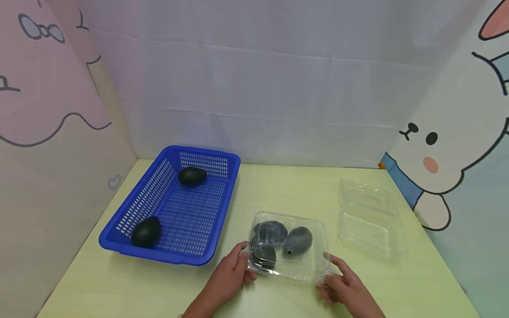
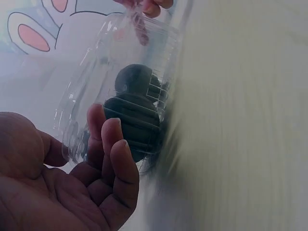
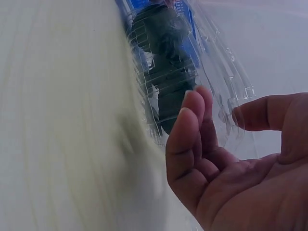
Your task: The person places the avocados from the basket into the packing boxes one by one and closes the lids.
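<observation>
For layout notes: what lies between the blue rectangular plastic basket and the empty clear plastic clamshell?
A clear rectangular plastic box holding dark oval objects, and bare yellowish tabletop, in the head view.

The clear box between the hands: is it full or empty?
Partly filled. In the head view, at least three dark egg-shaped things show inside the clear box, with bare space at its right end.
</observation>
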